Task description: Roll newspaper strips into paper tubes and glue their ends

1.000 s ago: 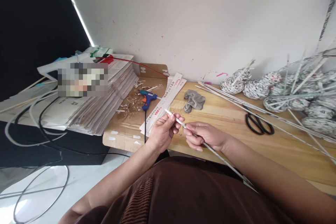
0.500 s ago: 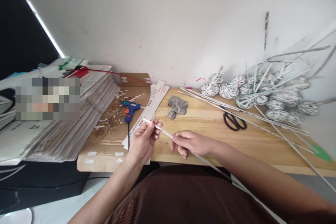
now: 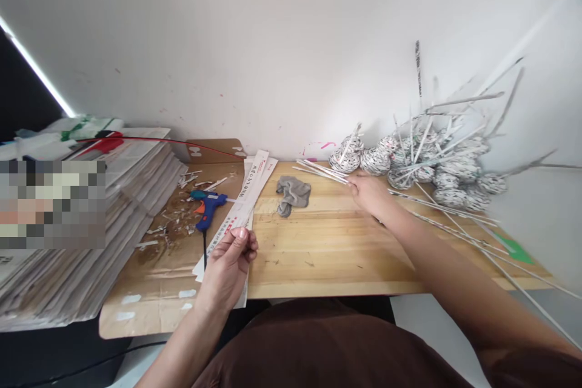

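Observation:
My left hand (image 3: 233, 257) hovers over the front edge of the table, its thumb pressed to curled fingers. No object shows between them. Further right, my right hand (image 3: 367, 191) reaches down onto a loose bundle of thin rolled paper sticks (image 3: 318, 168), fingers closed around some of them. How many it grips is hidden by the hand. The sticks' far ends continue past my forearm to the right. A grey rag (image 3: 293, 193) lies crumpled between the two hands. The black scissors are almost wholly covered by my right hand and forearm.
Woven paper balls (image 3: 454, 176) with protruding sticks crowd the right back against the wall. Left of my hands are a blue glue gun (image 3: 210, 206), printed paper strips (image 3: 250, 194), cardboard (image 3: 168, 273) strewn with scraps, and a tall paper stack (image 3: 150, 206).
My right hand has moved from beside my left hand, rightward and away from me, to the paper sticks. The stick held between both hands has left my left hand. The view has shifted.

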`<state>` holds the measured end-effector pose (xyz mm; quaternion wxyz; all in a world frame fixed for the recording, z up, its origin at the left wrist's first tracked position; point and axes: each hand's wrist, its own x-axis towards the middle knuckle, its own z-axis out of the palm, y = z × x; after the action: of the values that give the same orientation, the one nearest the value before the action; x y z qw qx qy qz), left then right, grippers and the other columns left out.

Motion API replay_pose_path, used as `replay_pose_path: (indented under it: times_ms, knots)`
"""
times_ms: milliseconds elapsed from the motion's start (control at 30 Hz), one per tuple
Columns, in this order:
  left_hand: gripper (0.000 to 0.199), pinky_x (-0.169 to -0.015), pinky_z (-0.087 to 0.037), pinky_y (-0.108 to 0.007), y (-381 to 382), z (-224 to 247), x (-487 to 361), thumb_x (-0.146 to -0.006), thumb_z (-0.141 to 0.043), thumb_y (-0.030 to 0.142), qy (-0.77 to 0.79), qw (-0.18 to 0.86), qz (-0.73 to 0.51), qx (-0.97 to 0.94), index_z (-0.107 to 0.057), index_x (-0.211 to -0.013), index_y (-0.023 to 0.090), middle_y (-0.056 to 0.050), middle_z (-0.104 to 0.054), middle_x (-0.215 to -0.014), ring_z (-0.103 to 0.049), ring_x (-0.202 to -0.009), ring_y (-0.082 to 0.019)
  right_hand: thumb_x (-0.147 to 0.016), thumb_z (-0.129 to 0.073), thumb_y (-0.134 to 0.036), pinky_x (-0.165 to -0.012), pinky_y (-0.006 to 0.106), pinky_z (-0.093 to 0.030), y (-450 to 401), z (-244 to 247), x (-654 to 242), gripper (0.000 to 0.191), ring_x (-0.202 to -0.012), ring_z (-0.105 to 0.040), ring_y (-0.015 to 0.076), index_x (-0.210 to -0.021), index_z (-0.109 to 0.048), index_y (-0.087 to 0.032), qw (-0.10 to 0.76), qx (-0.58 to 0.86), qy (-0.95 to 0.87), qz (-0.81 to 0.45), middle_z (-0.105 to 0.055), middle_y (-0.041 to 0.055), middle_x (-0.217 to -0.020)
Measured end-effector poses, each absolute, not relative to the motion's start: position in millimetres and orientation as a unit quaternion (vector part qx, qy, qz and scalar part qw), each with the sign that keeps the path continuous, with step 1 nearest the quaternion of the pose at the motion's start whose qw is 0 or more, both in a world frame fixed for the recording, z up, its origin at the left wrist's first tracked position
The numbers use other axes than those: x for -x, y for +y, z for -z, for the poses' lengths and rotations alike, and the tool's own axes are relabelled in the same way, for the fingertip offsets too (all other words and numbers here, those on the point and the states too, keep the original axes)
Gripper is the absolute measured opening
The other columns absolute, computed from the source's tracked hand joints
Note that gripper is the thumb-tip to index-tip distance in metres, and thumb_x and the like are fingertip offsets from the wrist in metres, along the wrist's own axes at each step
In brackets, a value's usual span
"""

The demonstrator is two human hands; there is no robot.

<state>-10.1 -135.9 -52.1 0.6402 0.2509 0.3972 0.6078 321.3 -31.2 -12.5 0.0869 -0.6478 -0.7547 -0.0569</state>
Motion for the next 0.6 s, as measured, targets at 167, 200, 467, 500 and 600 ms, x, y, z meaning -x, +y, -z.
replay_pose_path:
  times_ms: [167,200,467,500,600]
  knots:
    - [0.027,-0.053,-0.042,-0.018,-141.2,47.9,17.9,-0.072,-0.077,0.035,0.405,0.628,-0.616,-0.249,-0.058,-0.078,0.016,-0.001,-0.058,-0.072,-0.052,-0.063,-0.01,-0.092,-0.043,-0.022,-0.078,0.032,-0.038,8.3,20.6,-312.3,0.034,-0.094,-0.058,0.0253,-0.115,-0.068,-0.018,0.086,0.651,-0.75,0.077,-0.065,0.0134,-0.102]
    - [0.028,-0.054,-0.042,-0.019,-141.3,47.1,20.4,-0.073,-0.075,0.037,0.406,0.621,-0.62,-0.255,-0.057,-0.076,0.016,-0.001,-0.057,-0.071,-0.052,-0.063,-0.01,-0.092,-0.043,-0.024,-0.079,0.034,-0.038,10.8,21.3,-309.3,0.034,-0.098,-0.056,0.0274,-0.117,-0.066,-0.018,0.094,0.654,-0.745,0.086,-0.064,0.0144,-0.106]
    - [0.026,-0.063,-0.044,-0.023,-124.3,41.8,62.0,-0.08,-0.066,0.042,0.559,0.38,-0.579,-0.457,-0.065,-0.071,0.017,-0.003,-0.065,-0.072,-0.054,-0.064,-0.012,-0.086,-0.056,-0.036,-0.079,0.04,-0.038,3.1,40.6,-309.3,0.028,-0.097,-0.054,0.0327,-0.101,-0.071,-0.017,0.115,0.669,-0.721,0.138,-0.065,0.0153,-0.101]
    - [0.025,-0.064,-0.044,-0.023,-121.6,40.7,66.8,-0.079,-0.066,0.041,0.578,0.35,-0.57,-0.467,-0.067,-0.073,0.017,-0.003,-0.066,-0.073,-0.055,-0.065,-0.013,-0.086,-0.055,-0.035,-0.078,0.039,-0.038,3.3,42.8,-311.0,0.028,-0.095,-0.055,0.0319,-0.099,-0.071,-0.017,0.112,0.67,-0.721,0.138,-0.066,0.0152,-0.1]
    - [0.021,-0.064,-0.043,-0.023,-116.0,38.0,74.2,-0.075,-0.07,0.039,0.617,0.303,-0.54,-0.486,-0.07,-0.08,0.018,-0.002,-0.068,-0.074,-0.057,-0.067,-0.014,-0.088,-0.05,-0.03,-0.07,0.035,-0.038,6.3,46.4,-314.5,0.028,-0.084,-0.059,0.0268,-0.098,-0.072,-0.016,0.108,0.666,-0.726,0.132,-0.067,0.0143,-0.096]
